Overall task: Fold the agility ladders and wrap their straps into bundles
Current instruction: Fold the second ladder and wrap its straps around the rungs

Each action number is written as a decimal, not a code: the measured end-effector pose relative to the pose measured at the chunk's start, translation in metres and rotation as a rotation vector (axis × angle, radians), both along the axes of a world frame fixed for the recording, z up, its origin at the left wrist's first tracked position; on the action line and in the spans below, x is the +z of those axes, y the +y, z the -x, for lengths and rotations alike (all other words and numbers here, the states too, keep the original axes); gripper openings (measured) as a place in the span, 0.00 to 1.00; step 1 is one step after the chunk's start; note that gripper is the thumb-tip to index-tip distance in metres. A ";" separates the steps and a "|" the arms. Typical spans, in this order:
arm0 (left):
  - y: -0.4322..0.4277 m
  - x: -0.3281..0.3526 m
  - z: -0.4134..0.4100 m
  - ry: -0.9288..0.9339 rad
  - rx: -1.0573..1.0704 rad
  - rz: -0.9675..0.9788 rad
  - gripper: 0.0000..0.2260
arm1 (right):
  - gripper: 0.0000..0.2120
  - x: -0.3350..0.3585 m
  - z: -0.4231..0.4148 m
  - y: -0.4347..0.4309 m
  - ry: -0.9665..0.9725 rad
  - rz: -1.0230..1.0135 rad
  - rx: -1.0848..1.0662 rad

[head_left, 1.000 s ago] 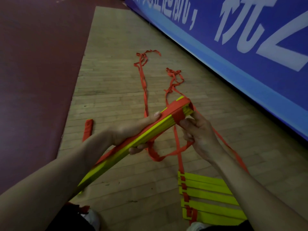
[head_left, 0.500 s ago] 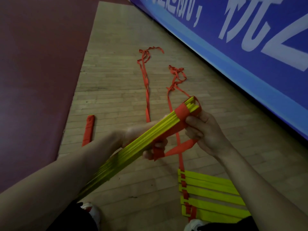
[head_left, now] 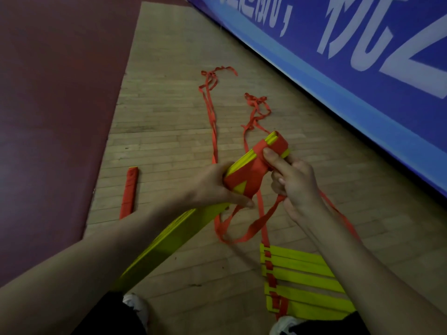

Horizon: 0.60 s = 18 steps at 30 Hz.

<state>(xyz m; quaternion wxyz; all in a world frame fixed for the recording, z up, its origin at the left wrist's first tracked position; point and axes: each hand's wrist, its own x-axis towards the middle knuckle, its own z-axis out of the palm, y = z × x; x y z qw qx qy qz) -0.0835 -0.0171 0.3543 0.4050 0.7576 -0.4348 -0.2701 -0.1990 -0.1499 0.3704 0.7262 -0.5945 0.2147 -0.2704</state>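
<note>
A stack of yellow ladder rungs (head_left: 169, 240) slants up from the lower left to the middle. My left hand (head_left: 210, 187) grips the stack near its far end. Red strap (head_left: 246, 175) is wound several times round that end. My right hand (head_left: 292, 182) pinches the wound strap with thumb and forefinger at the top, and a loose loop of strap (head_left: 244, 228) hangs below it. Two long red strap tails (head_left: 212, 126) trail away over the wooden floor.
A second folded ladder (head_left: 297, 284) lies on the floor under my right forearm. A short red strip (head_left: 130, 192) lies at the left, by the edge of the dark red flooring (head_left: 53, 105). A blue banner wall (head_left: 338, 59) runs along the right. White shoes (head_left: 135, 308) show below.
The stack has rolled from edge-on to flat side up, and more strap now covers its end. My right hand has come over the top of the wrap, and the hanging loop is longer.
</note>
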 end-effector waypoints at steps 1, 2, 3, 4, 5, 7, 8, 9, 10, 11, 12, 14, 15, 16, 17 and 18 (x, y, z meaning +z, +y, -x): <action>-0.001 0.000 0.002 -0.103 0.043 0.001 0.27 | 0.14 0.000 0.000 0.002 -0.002 -0.001 -0.012; -0.001 -0.002 0.005 -0.239 0.091 -0.015 0.25 | 0.14 0.001 0.000 0.003 -0.008 -0.002 -0.027; 0.000 -0.003 0.008 -0.332 0.127 -0.018 0.24 | 0.14 0.001 0.000 0.005 -0.015 -0.002 -0.043; 0.000 -0.004 0.009 -0.411 0.153 -0.009 0.23 | 0.14 0.001 0.001 0.006 -0.022 -0.004 -0.057; 0.000 -0.008 0.009 -0.448 0.164 0.000 0.24 | 0.13 0.003 0.001 0.007 -0.028 -0.006 -0.070; -0.001 -0.013 0.012 -0.494 0.173 0.012 0.25 | 0.13 0.005 0.001 0.010 -0.038 -0.006 -0.091; -0.002 -0.015 0.014 -0.520 0.171 0.013 0.24 | 0.13 0.005 0.000 0.011 -0.042 -0.004 -0.101; -0.004 -0.018 0.016 -0.533 0.163 0.020 0.24 | 0.13 0.006 0.000 0.012 -0.043 -0.001 -0.111; -0.005 -0.020 0.019 -0.527 0.154 0.028 0.24 | 0.12 0.005 -0.001 0.013 -0.042 0.006 -0.121; -0.005 -0.023 0.019 -0.502 0.143 0.040 0.25 | 0.10 0.005 -0.001 0.014 -0.043 0.017 -0.127; -0.006 -0.024 0.020 -0.479 0.136 0.053 0.26 | 0.08 0.005 -0.002 0.014 -0.045 0.034 -0.123; -0.007 -0.026 0.019 -0.450 0.132 0.075 0.26 | 0.05 0.005 -0.002 0.010 -0.041 0.086 -0.086; -0.007 -0.025 0.017 -0.455 0.142 0.059 0.26 | 0.05 0.007 0.000 0.006 -0.026 0.131 -0.052; -0.006 -0.022 0.016 -0.472 0.154 0.035 0.27 | 0.06 0.008 0.002 0.002 -0.009 0.182 -0.002; -0.006 -0.017 0.015 -0.483 0.171 0.006 0.26 | 0.06 0.009 0.006 -0.003 0.003 0.223 0.066; -0.004 -0.012 0.012 -0.473 0.185 -0.013 0.24 | 0.09 0.010 0.010 -0.008 0.009 0.244 0.144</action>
